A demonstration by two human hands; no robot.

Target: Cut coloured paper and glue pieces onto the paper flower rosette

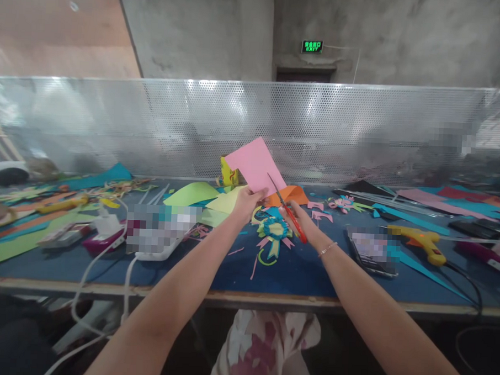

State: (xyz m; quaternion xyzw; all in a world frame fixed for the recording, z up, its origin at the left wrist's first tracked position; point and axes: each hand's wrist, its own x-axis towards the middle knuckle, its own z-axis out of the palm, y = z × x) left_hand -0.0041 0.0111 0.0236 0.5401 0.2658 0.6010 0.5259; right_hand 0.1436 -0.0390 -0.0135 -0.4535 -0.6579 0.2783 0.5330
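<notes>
My left hand [246,201] pinches the lower edge of a pink sheet of paper [254,163] and holds it up above the blue table [296,272]. My right hand [300,218] grips red-handled scissors [288,210]; their blades reach up into the pink sheet's right edge. Below both hands lies a paper rosette [275,230] in blue, yellow and pink, with pink scraps around it.
Green, yellow and orange sheets [200,195] lie behind my hands. A yellow glue gun [422,241] with a black cord is at the right, a phone [369,248] beside it. White cables and a power strip [156,248] sit left. A perforated metal screen [153,122] bounds the table's back.
</notes>
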